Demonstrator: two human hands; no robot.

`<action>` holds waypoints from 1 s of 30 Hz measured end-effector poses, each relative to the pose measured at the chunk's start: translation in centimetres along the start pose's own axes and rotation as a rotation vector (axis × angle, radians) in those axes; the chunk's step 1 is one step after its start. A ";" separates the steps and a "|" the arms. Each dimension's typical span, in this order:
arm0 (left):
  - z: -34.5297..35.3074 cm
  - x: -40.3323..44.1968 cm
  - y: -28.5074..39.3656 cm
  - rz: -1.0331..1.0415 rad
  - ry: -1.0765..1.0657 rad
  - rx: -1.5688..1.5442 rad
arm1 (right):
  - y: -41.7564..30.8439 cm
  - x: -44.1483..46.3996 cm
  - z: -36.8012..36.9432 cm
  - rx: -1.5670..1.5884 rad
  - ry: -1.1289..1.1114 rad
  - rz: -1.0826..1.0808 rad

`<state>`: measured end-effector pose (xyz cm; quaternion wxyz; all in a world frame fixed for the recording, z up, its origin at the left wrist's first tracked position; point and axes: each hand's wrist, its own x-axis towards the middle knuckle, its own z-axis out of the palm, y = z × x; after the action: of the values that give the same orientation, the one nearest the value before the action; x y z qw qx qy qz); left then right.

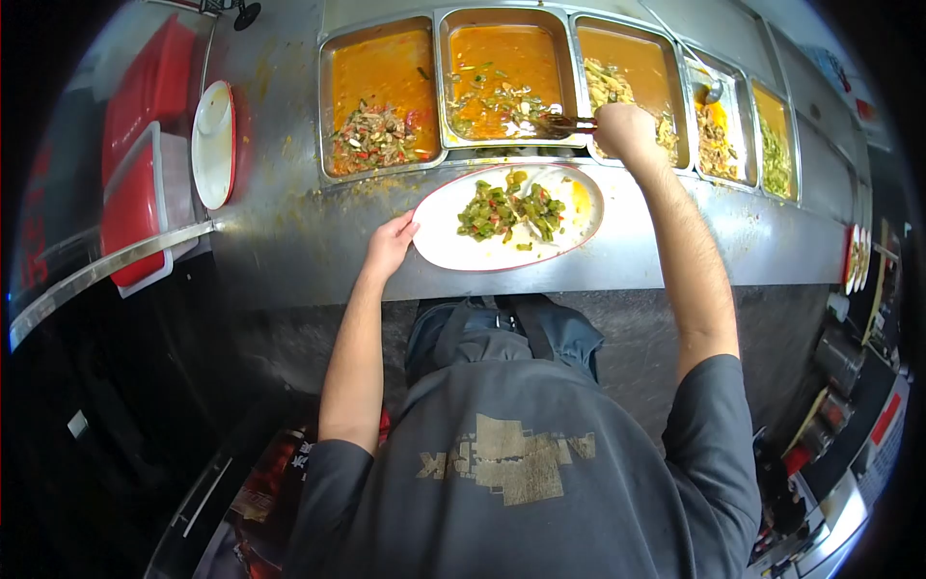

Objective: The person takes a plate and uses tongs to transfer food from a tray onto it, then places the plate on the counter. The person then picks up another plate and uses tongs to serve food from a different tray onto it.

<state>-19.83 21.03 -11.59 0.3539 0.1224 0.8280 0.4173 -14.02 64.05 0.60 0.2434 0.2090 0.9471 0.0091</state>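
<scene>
My left hand [391, 241] grips the left end of a white oval plate [444, 249] with a red rim. Chopped green vegetables [511, 209] lie on it, with an orange smear near its right end. Above the plate, my right hand [627, 132] is closed on dark serving tongs [577, 124]. The tongs reach left into the lower right part of a metal tray [502, 58] that holds orange broth and green pieces. My right hand is over the lower edge of the neighbouring tray [637, 58], which holds pale pieces in brown liquid.
Left of these stands a tray [381, 68] with shredded food in orange liquid. Further right are a tray with a ladle [713, 94] and one with green food [775, 154]. At the left are a white oval dish [214, 174] and red bins [135, 217].
</scene>
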 end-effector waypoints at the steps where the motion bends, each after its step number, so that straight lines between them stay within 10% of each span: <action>1: 0.1 -0.1 0.0 -0.005 -0.002 -0.027 | -0.4 -0.3 -0.2 -0.037 0.019 -0.009; 25: 0.0 0.2 -0.4 -0.045 -0.051 -0.049 | 0.8 -9.9 -3.0 0.630 -0.135 -0.324; 30: 0.0 0.1 -0.3 -0.021 -0.034 -0.052 | 1.2 -5.8 -0.2 0.444 0.289 -0.127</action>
<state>-19.89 20.92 -11.85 0.3753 0.1115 0.8120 0.4328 -9.07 62.83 3.51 0.0537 0.1940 0.9620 -0.1844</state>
